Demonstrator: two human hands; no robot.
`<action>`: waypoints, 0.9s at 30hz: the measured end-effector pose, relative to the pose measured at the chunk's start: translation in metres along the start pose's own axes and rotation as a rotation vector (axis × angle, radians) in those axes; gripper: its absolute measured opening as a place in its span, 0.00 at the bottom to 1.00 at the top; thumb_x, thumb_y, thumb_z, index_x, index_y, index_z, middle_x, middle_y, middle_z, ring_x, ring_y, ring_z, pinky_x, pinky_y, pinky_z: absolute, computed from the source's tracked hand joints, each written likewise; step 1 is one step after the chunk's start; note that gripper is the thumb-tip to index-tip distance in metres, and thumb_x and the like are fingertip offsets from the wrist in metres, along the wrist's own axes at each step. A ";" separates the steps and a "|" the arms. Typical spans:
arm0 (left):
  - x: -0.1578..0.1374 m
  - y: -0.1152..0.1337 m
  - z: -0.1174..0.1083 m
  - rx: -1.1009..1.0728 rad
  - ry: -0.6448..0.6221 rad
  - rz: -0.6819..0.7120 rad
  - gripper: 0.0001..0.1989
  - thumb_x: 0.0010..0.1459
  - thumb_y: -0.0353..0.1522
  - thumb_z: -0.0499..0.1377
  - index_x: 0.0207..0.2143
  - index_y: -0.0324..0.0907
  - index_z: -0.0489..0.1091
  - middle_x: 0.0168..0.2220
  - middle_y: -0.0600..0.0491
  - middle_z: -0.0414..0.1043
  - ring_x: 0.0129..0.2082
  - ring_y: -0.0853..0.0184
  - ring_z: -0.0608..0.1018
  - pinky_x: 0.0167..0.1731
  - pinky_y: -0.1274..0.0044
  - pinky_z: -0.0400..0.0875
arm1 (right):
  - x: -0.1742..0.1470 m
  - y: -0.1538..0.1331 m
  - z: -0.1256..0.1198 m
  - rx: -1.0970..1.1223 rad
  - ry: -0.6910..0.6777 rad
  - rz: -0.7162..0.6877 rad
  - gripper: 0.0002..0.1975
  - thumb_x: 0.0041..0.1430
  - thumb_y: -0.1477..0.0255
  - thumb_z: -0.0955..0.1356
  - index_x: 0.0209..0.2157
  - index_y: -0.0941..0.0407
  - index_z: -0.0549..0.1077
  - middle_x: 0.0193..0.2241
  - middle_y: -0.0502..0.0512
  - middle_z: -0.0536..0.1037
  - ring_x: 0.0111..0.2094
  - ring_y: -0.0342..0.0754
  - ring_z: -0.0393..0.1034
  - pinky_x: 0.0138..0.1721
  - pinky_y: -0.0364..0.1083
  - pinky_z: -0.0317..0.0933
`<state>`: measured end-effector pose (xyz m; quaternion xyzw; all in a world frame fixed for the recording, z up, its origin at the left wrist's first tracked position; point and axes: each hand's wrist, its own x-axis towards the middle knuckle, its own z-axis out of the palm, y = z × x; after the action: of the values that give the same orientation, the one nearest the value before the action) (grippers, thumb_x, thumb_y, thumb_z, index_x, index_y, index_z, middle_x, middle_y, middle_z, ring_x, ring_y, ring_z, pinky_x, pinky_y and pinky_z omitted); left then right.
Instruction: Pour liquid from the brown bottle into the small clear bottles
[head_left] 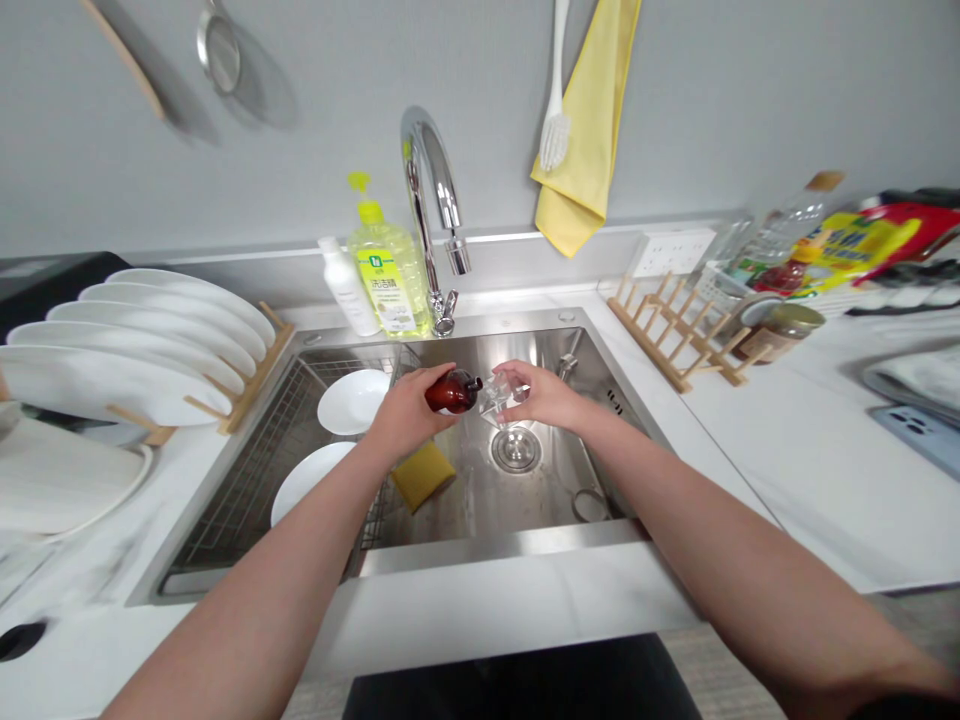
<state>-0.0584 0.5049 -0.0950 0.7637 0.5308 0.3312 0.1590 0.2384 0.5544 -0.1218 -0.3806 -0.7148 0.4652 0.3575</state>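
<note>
Over the sink, my left hand (409, 412) is wrapped round a small amber bottle (451, 391), tilted so its narrow dark neck points right. A short gap away, my right hand (541, 395) grips a small clear faceted glass piece (495, 396); fingers and glare hide its exact kind. The bottle's neck and the clear piece face each other and look apart. Below them is the stainless sink basin (480, 490), with a yellow sponge (423, 476) on its floor and a drain strainer (516, 450) under my right hand.
A wire basket (232, 470) with white dishes (352, 402) fills the sink's left side. Behind stand a chrome faucet (420, 200) and a yellow dish soap bottle (386, 275). Plates (135, 375) stand in a left rack; a wooden rack (675, 330), jar (787, 330) and phone (919, 435) lie right.
</note>
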 end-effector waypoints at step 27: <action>-0.001 0.005 -0.006 0.353 -0.039 0.032 0.41 0.57 0.38 0.76 0.73 0.53 0.73 0.62 0.47 0.83 0.60 0.47 0.83 0.61 0.59 0.78 | -0.002 -0.003 0.000 -0.081 -0.041 0.026 0.43 0.40 0.66 0.88 0.59 0.53 0.79 0.50 0.56 0.84 0.49 0.54 0.78 0.53 0.51 0.73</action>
<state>-0.0588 0.5013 -0.0879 0.7944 0.5654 0.2202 0.0274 0.2387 0.5519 -0.1190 -0.3943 -0.7352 0.4483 0.3210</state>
